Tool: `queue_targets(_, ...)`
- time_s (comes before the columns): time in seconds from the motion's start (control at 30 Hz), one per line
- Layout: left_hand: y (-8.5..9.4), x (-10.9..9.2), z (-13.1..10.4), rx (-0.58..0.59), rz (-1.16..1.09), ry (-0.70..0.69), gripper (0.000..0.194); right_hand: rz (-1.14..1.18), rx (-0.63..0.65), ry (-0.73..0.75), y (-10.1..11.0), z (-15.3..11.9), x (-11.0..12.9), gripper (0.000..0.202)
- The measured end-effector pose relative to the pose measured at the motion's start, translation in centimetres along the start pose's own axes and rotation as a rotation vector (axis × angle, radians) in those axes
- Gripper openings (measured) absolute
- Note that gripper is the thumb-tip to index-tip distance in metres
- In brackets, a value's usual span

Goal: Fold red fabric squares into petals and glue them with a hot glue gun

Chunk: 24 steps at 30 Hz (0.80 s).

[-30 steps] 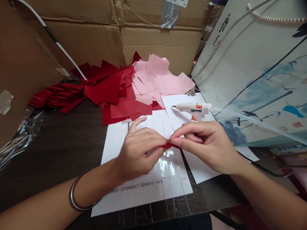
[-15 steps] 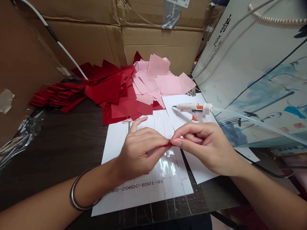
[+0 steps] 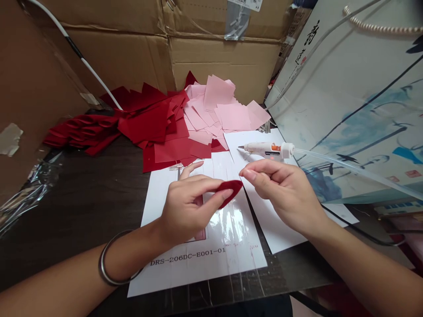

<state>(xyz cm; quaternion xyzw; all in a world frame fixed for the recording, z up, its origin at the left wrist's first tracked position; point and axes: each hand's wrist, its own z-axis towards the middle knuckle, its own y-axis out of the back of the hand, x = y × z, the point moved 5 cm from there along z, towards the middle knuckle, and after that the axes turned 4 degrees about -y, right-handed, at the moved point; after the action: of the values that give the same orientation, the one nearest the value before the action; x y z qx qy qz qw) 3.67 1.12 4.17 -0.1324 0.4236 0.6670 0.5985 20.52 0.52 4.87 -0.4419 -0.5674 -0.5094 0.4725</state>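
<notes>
A small folded red piece [image 3: 231, 192] is pinched between the thumb and fingers of my left hand [image 3: 191, 204], above a white printed sheet [image 3: 214, 259]. Just right of the piece's tip, my right hand [image 3: 280, 189] holds its thumb and index finger pressed together; whatever may be between them is too small to make out. A white glue gun [image 3: 267, 149] lies on a second white sheet [image 3: 280, 237], behind my right hand, which hides part of it.
Red sheets [image 3: 145, 121] and pink sheets [image 3: 231, 116] are heaped at the back. Folded red pieces [image 3: 82, 132] lie at the left. Cardboard boxes [image 3: 224, 66] stand behind, and a painted panel [image 3: 357, 110] rises at the right. Crumpled clear plastic [image 3: 36, 185] is at the left edge.
My right hand has come away from the red piece, moving slightly right. The piece now shows more of its surface in my left hand, which remains nearly in place.
</notes>
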Motion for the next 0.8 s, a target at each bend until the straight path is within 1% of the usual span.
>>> queue_targets(0.03, 0.0, 0.5, -0.1, -0.019, -0.056, 0.084, 0.004, 0.029, 0.007, -0.017, 0.0, 0.1, -0.2, 0.016)
queue_targets(0.13, -0.1, 1.8, -0.2, -0.041, -0.278, 0.339, 0.013, 0.135, 0.082, -0.102, -0.5, 0.4, -1.2, 0.020)
queue_targets(0.2, -0.2, 2.1, -0.2, -0.045, -0.363, 0.416, 0.009, 0.161, 0.135, -0.161, -0.9, 0.3, -1.9, 0.023)
queue_targets(0.23, -0.2, 2.2, 0.0, -0.044, -0.378, 0.424, 0.005, 0.157, 0.151, -0.180, -1.1, 0.2, -2.2, 0.025)
queue_targets(0.27, -0.1, 2.2, 0.1, -0.045, -0.386, 0.427, 0.007, 0.146, 0.158, -0.191, -1.2, 0.1, -2.5, 0.027)
queue_targets(0.33, 0.0, 2.3, 0.3, -0.046, -0.396, 0.440, 0.014, 0.131, 0.153, -0.197, -1.4, 0.0, -2.8, 0.030)
queue_targets(0.43, 0.1, 2.4, 0.3, -0.046, -0.403, 0.454, 0.019, 0.112, 0.126, -0.174, -1.5, 0.0, -2.8, 0.032)
queue_targets(0.57, 0.1, 2.2, 0.4, -0.054, -0.417, 0.441, 0.019, -0.006, 0.014, -0.081, -1.2, 0.3, -2.2, 0.023)
queue_targets(0.7, 0.3, 2.1, 0.5, -0.104, -0.399, 0.437, 0.017, -0.054, -0.120, -0.090, -0.5, 0.5, -2.1, 0.021)
queue_targets(0.8, 0.6, 2.0, 0.7, -0.143, -0.355, 0.429, 0.018, -0.079, -0.159, -0.078, -0.1, 0.5, -2.0, 0.022)
